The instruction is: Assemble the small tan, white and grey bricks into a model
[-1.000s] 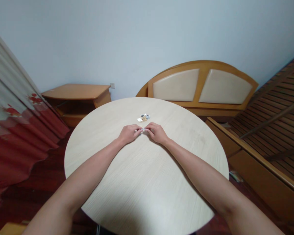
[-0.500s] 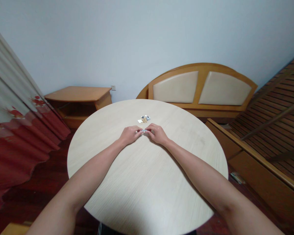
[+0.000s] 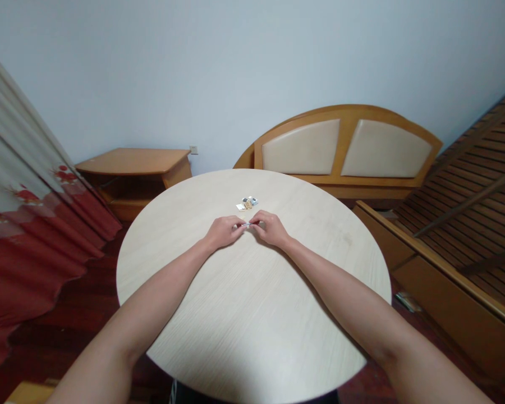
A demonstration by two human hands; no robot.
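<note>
Between my fingertips is a small, thin, pale grey piece (image 3: 247, 224), too tiny to name. My left hand (image 3: 225, 230) pinches its left end, and my right hand (image 3: 270, 228) pinches its right end. Both hands are low over the round pale wooden table (image 3: 252, 314), and the fingers cover most of the piece. Just beyond them lies a little cluster of flat card-like pieces (image 3: 247, 205) in white, tan and dark colours. What is printed on them is too small to read.
Behind the table stand a wooden cabinet (image 3: 138, 161) at the left and a headboard (image 3: 336, 147) with cream panels at the right. A red and white curtain (image 3: 37, 224) hangs on the left. A wooden bed frame (image 3: 437, 269) with slats runs along the right.
The grey piece looks thinner, as if turned slightly edge-on between my fingers. Both hands keep almost the same place and grip; the view has shifted very slightly.
</note>
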